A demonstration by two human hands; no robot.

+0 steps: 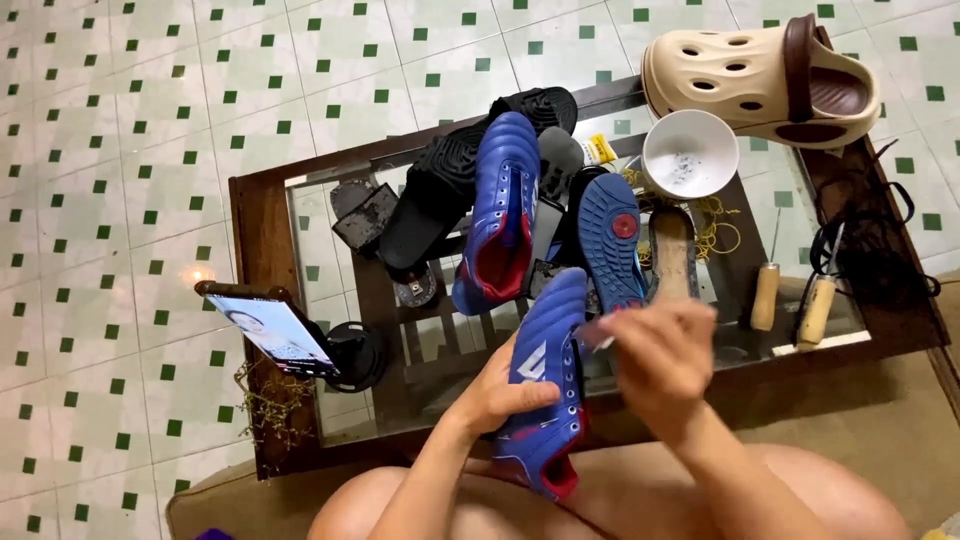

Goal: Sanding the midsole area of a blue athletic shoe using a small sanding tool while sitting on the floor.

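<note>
Head view, looking down past bare knees onto a glass-topped, dark wooden low table (255,250). Left hand (497,398) wrapped around a glossy blue synthetic football boot with red lining (545,385), fingers closed on its side, toe raised over the table's near edge, heel toward the lap. Right hand (657,352) just beside the boot's toe, fingertips pinched together; whatever sits between them too blurred to tell. On the glass: matching blue boot lying open (500,205), blue studded sole with a red disc (610,240), black ribbed rubber sandal (450,170), round white bowl (689,153), two tools with pale wooden handles (765,296). Beige perforated foam clog (750,75) at the far corner. Propped phone with lit screen (270,330) at the table's left edge.
</note>
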